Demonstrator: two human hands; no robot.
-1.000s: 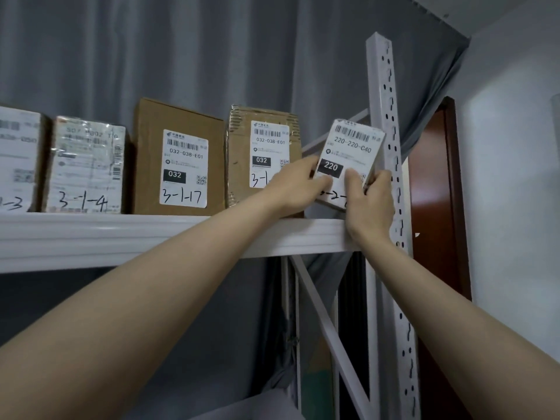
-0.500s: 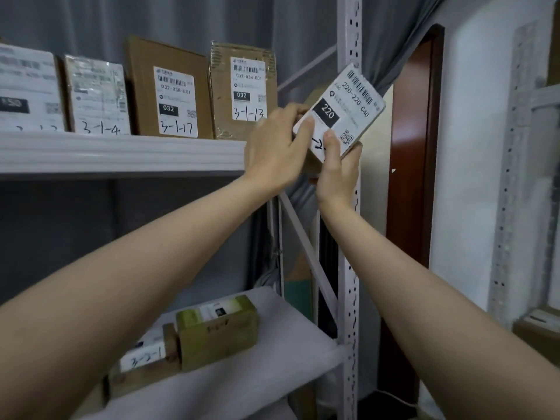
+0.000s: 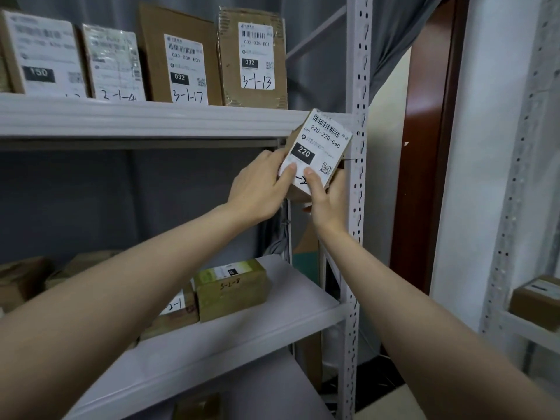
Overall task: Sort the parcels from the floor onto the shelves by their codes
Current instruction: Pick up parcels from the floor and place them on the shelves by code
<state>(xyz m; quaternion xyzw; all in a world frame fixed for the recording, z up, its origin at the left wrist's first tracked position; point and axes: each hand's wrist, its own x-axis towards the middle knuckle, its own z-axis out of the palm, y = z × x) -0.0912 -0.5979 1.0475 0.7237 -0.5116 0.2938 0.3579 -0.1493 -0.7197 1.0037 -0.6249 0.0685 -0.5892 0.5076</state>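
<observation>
A small brown parcel (image 3: 321,144) with a white label reading 220-220-C40 is held tilted in front of the upper shelf's edge (image 3: 145,118). My left hand (image 3: 260,189) grips its left side with the thumb on the label. From below, my right hand (image 3: 325,198) holds the parcel, its thumb over the handwritten code, which is partly hidden. Several labelled parcels stand on the upper shelf, among them 3-1-17 (image 3: 181,56) and 3-1-13 (image 3: 253,56). On the middle shelf (image 3: 272,322) lies a green box (image 3: 231,291) marked 3-2-8.
The white perforated upright (image 3: 357,86) stands right beside the held parcel. Grey curtain hangs behind the rack. A dark red door frame (image 3: 424,147) and a white wall are to the right. A second rack (image 3: 515,207) at the far right carries a brown box (image 3: 536,301).
Both hands have brought the 220 parcel down from the top shelf level to just below that shelf's edge. The view has tilted down, showing the middle shelf.
</observation>
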